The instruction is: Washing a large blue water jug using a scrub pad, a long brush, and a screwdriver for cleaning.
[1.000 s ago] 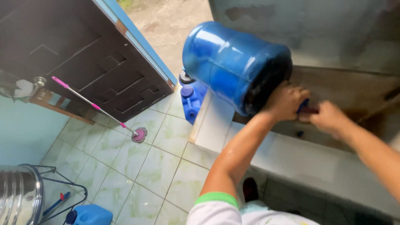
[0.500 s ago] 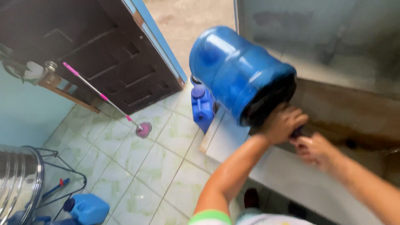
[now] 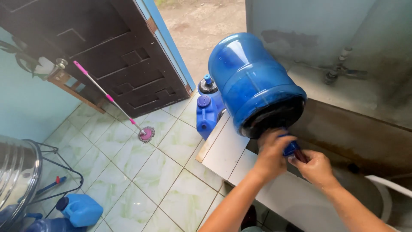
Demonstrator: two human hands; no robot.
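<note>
Blue water jug [image 3: 253, 81], tipped on its side on the tiled ledge [image 3: 227, 150], contents not discernible. Left hand [image 3: 271, 151] wraps its neck in a closed grip; right hand [image 3: 316, 168] pinches the mouth, largely hidden. Smaller blue jerrycans [image 3: 207, 109] stand beyond; pink mop [image 3: 116, 105] leans at far left.

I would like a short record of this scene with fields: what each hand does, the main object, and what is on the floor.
main object: big blue water jug, tipped on its side on the tiled ledge
left hand: grips the jug's neck
right hand: at the jug's mouth, fingers on it
floor: pink mop, blue jerrycans
behind: dark wooden door, open
</note>
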